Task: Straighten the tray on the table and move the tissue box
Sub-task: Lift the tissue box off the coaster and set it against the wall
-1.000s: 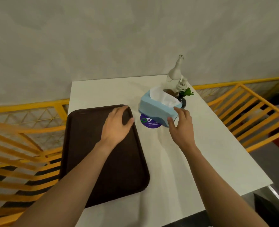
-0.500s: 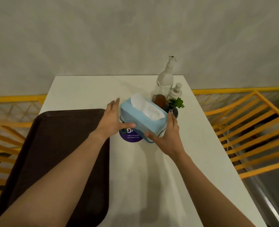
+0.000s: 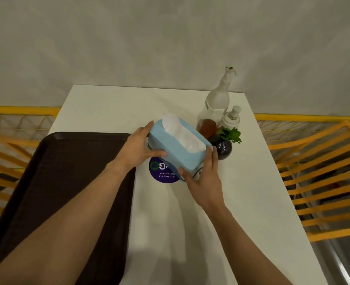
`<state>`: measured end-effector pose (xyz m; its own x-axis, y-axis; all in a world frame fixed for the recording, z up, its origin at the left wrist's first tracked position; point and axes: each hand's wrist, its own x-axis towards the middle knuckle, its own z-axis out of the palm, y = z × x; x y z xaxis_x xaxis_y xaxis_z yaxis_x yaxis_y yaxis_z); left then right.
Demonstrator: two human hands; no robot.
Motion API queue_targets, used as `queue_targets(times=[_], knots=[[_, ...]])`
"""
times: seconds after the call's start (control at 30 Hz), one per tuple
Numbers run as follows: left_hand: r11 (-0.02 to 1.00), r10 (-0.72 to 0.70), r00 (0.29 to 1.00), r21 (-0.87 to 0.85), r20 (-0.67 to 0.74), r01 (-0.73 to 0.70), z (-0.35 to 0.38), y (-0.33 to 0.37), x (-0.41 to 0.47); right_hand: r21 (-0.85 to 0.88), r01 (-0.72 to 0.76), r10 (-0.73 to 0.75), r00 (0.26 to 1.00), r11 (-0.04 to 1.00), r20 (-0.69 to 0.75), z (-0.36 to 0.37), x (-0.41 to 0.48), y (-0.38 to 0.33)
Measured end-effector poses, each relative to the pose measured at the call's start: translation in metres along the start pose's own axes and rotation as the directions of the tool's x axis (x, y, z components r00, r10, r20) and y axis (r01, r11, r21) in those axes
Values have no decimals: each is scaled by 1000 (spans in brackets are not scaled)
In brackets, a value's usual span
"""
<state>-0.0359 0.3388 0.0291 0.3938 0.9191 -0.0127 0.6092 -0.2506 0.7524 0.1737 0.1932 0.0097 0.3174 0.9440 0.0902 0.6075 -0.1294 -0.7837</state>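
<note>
Tissue box [image 3: 178, 150]: soft-cornered rectangular block, matte pale blue cover, crumpled white tissue [image 3: 180, 132] rising from the top slot. Gripped at both short ends, skewed to the table edges, over the middle of the table's far half; lifted or resting cannot be told.

Left hand [image 3: 137, 148]: fingers wrapped around the far-left end, thumb pressed along the near side.

Right hand [image 3: 206, 179]: fingers spread against the near-right end, thumb hooked under the lower corner.

Tray [image 3: 63, 182]: dark brown rigid plastic, rounded corners, raised rim, finely textured floor; along the left edge of the table, overhanging it.

Table [image 3: 242, 202]: smooth white rectangular top.

Sticker [image 3: 163, 172]: flat purple disc with white lettering, partly under the box.

Near the far-right corner: tall frosted bottle [image 3: 217, 101] with amber liquid low down, short white pump bottle [image 3: 231, 118], round glossy dark vase [image 3: 221, 148] with green sprig [image 3: 231, 135]
</note>
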Motion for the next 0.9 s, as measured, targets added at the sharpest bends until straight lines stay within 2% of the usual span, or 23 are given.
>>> queue_targets(times=[0.3, 0.5, 0.77, 0.9], knots=[[1000, 7, 1000, 23, -9, -7, -30, -16, 30, -57, 63, -60, 997, 996, 50, 28, 39, -21], [999, -47, 998, 13, -43, 47, -45, -26, 52, -88, 72, -66, 995, 993, 74, 42, 75, -36], [999, -46, 985, 21, -167, 51, -72, -54, 67, 148, 12, -26, 996, 989, 89, 70, 120, -68], [997, -64, 968, 27, -244, 73, -81, -60, 63, 173, 58, -83, 987, 983, 139, 78, 135, -70]])
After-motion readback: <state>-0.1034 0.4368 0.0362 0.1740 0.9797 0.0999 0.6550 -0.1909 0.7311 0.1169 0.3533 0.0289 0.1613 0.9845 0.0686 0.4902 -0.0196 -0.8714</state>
